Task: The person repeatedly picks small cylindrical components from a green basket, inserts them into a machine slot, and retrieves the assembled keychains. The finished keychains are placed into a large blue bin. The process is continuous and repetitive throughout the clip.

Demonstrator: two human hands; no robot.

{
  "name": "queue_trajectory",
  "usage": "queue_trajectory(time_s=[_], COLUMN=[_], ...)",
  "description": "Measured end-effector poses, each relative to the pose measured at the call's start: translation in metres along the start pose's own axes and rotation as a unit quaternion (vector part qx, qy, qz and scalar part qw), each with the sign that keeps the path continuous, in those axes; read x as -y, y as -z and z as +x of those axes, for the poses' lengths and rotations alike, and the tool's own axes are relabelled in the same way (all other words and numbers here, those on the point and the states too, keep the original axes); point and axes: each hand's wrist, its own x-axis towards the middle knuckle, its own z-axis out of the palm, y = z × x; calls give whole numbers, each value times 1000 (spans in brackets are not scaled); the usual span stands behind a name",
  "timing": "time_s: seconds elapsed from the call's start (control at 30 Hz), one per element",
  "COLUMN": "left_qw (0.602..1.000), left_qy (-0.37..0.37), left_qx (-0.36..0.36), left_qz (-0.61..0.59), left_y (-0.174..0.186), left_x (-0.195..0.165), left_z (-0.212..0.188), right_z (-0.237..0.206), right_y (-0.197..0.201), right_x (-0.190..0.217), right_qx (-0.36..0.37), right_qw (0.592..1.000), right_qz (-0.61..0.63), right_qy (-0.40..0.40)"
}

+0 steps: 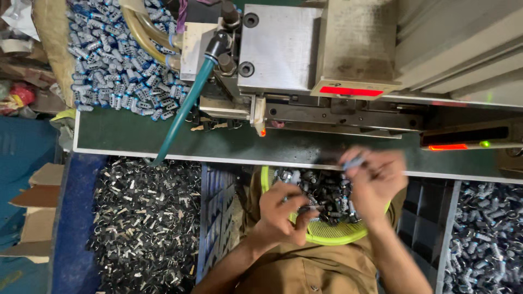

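My left hand (283, 209) pinches one small cylindrical part (306, 208) between thumb and fingertips, holding it over the near rim of the yellow-green basket (327, 233) resting on my lap. My right hand (376, 182) is closed on a second small blue-grey cylinder (354, 161), raised at 1 o'clock from the basket; this hand is motion-blurred, so the exact finger placement cannot be read. The basket holds a heap of dark cylindrical parts (324, 190) between both hands.

At 12 o'clock, the green bench edge (218, 144) carries a grey metal machine block (280, 46), directly beyond my hands. A teal hose (182, 106) runs from the block down toward 10 o'clock. At 11 o'clock lies a pile of blue-and-white cylinders (114, 65). At 9 o'clock, a blue bin (73, 228) holds dark metal clips (144, 218). At 3 o'clock, another bin holds grey cylinders (485, 228).

A red rectangular label (351, 91) sits on the machine face at 12 o'clock. A red-orange lit strip (448, 147) and a green lamp (484, 144) show at 2 o'clock.
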Motion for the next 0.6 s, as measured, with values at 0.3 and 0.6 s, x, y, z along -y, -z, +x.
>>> queue_trajectory(time_s=[0.3,0.6], left_qw=[921,878], left_qy=[236,287], left_qx=[22,8], left_qz=[-310,-384], left_y=[5,13], left_x=[8,0], left_z=[-6,8], right_z=[113,24], right_y=[-29,-17], right_x=[11,51], right_qx=[113,116], right_qw=[896,930], right_qz=[-401,-287], right_qy=[153,199])
